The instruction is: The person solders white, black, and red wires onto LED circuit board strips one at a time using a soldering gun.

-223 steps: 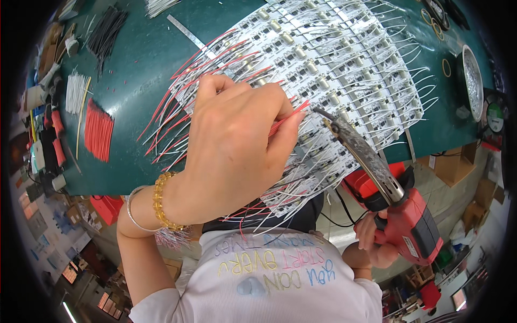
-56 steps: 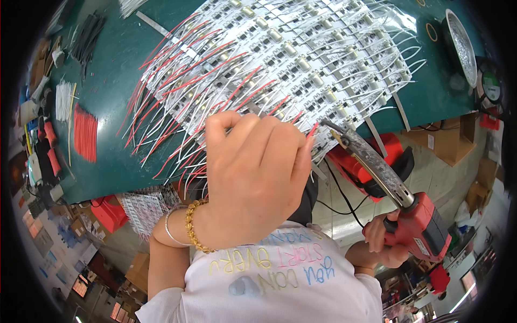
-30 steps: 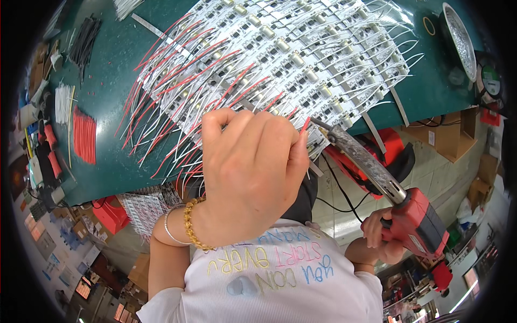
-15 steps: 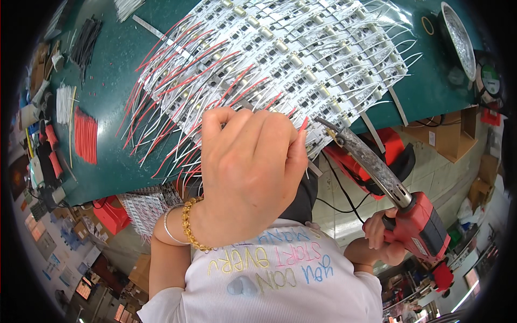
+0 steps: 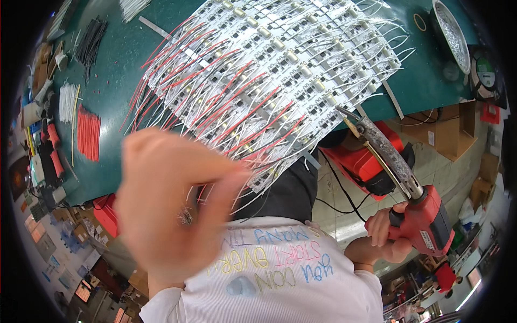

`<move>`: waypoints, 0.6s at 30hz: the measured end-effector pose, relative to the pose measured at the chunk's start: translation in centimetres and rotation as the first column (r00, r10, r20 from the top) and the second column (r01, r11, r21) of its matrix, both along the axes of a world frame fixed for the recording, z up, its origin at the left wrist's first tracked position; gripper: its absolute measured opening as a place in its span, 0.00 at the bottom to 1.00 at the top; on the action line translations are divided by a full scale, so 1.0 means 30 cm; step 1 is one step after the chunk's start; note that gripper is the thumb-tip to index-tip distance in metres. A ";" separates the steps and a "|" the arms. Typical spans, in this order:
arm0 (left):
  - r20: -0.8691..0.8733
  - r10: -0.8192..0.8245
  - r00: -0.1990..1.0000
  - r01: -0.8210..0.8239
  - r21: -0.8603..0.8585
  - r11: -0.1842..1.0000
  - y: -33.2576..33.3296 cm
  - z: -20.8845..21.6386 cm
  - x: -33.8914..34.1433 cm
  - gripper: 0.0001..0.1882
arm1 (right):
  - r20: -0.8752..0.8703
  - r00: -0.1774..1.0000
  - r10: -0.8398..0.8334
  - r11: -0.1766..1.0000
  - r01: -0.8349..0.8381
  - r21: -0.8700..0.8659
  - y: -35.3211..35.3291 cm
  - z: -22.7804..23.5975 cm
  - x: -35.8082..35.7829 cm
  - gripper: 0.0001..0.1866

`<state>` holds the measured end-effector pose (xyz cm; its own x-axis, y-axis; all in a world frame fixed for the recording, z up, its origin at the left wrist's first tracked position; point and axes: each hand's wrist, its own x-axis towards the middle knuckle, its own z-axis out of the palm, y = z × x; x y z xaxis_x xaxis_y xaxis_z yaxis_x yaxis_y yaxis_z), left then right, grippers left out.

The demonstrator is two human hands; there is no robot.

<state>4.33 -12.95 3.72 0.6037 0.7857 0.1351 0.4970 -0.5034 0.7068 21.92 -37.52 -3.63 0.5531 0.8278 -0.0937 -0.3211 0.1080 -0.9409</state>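
Note:
My right hand (image 5: 389, 235) grips a red and black soldering gun (image 5: 396, 161), whose tip reaches the near right edge of a white circuit board sheet (image 5: 323, 116). Rows of small components cover the sheet. Red, black and white wires (image 5: 237, 116) stick out from its left and near sides, white ones from its right. My left hand (image 5: 172, 194) is blurred, raised at the near left of the sheet, over its wire ends. Its thumb and fingers come together in a pinch; whatever lies between them is smeared.
Bundles of red wires (image 5: 88, 134), white wires (image 5: 68, 102) and black wires (image 5: 91, 46) lie on the green table (image 5: 116, 64) at left. A metal bowl (image 5: 452, 37) stands at far right. Below the table edge are a red case (image 5: 363, 156) and a cardboard box (image 5: 444, 132).
My left hand has swung left and toward me, uncovering wires along the sheet's near edge. The soldering gun's tip has shifted slightly right and away from me.

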 end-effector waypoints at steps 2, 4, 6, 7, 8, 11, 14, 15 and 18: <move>-0.034 -0.151 0.988 0.154 0.122 0.981 -0.006 -0.043 0.031 0.06 | -0.023 0.998 0.056 0.998 -0.056 0.012 0.033 0.029 0.011 0.40; -0.068 -0.155 0.986 0.165 0.187 0.968 -0.040 -0.098 0.083 0.08 | 0.112 0.975 0.192 0.978 -0.199 0.056 0.057 0.050 0.024 0.40; -0.068 -0.136 0.988 0.147 0.212 0.966 -0.048 -0.149 0.099 0.08 | 0.136 0.947 0.292 0.952 -0.301 0.052 0.024 0.028 0.071 0.41; -0.072 -0.119 0.990 0.133 0.238 0.962 -0.050 -0.163 0.106 0.09 | 0.156 0.909 0.385 0.917 -0.397 0.049 0.004 0.014 0.085 0.42; -0.068 -0.123 0.990 0.136 0.233 0.963 -0.049 -0.167 0.109 0.09 | 0.157 0.910 0.383 0.918 -0.394 0.043 -0.021 0.002 0.077 0.42; -0.076 -0.136 0.988 0.151 0.246 0.957 -0.046 -0.172 0.118 0.09 | 0.043 0.980 0.195 0.981 -0.195 -0.010 -0.054 -0.006 0.035 0.40; -0.098 -0.135 0.986 0.155 0.242 0.958 -0.045 -0.166 0.118 0.09 | 0.080 0.980 0.181 0.983 -0.177 -0.055 -0.022 -0.001 -0.001 0.38; -0.099 -0.141 0.985 0.161 0.242 0.957 -0.041 -0.163 0.118 0.09 | -0.023 0.998 0.054 0.998 -0.055 -0.035 -0.031 -0.002 -0.021 0.38; -0.102 -0.150 0.983 0.171 0.244 0.955 -0.041 -0.166 0.119 0.09 | -0.084 0.983 -0.165 0.984 0.158 -0.081 -0.014 -0.012 -0.060 0.29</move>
<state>7.90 -14.19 -1.25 0.7362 0.6245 0.2607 0.4455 -0.7372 0.5080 20.11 -37.94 -4.00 0.6656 0.7170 -0.2071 -0.3892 0.0967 -0.9161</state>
